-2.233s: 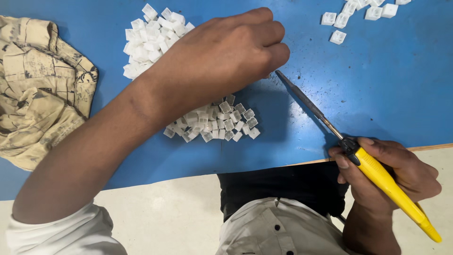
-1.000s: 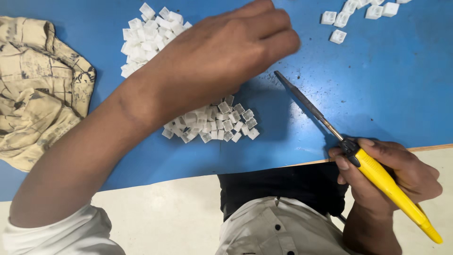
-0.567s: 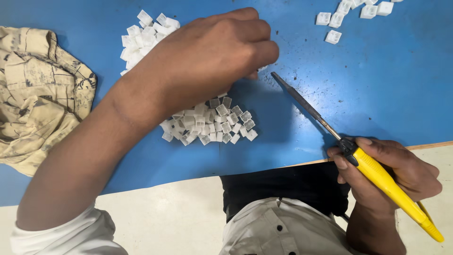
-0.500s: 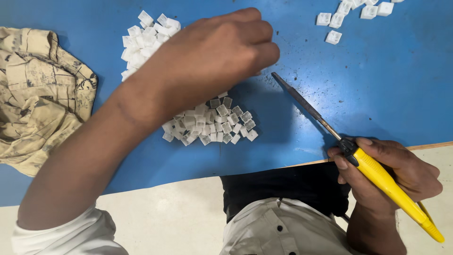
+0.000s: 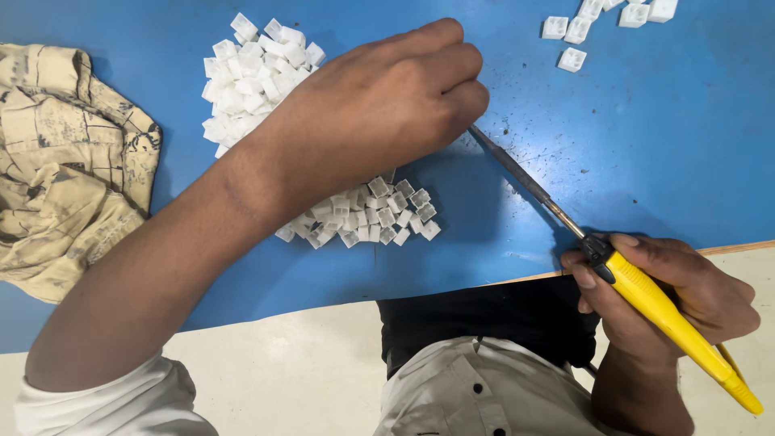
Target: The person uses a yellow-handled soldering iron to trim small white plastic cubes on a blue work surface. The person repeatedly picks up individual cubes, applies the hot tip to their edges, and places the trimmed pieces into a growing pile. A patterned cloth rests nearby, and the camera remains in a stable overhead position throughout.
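Here, compared with half a second earlier, the left hand (image 5: 379, 109) sits slightly farther right, its curled knuckles now meeting the tool's tip. From left to right: one crumpled beige printed cloth (image 5: 69, 165) lies at the table's (image 5: 662, 153) left edge; a loose heap of white moulded plastic pieces (image 5: 250, 73), too many to count, lies near the far edge; a second, smaller cluster (image 5: 375, 214) lies nearer the front edge, partly under the wrist. The left fingers are pressed together and tucked under; whether they pinch a piece cannot be told. One soldering iron (image 5: 557, 214), with dark metal shaft and glossy yellow handle, slants toward the front right corner, clasped by the right hand (image 5: 670, 295), fingers wrapped firmly. Four separate white pieces (image 5: 573, 32) lie at the far right edge.
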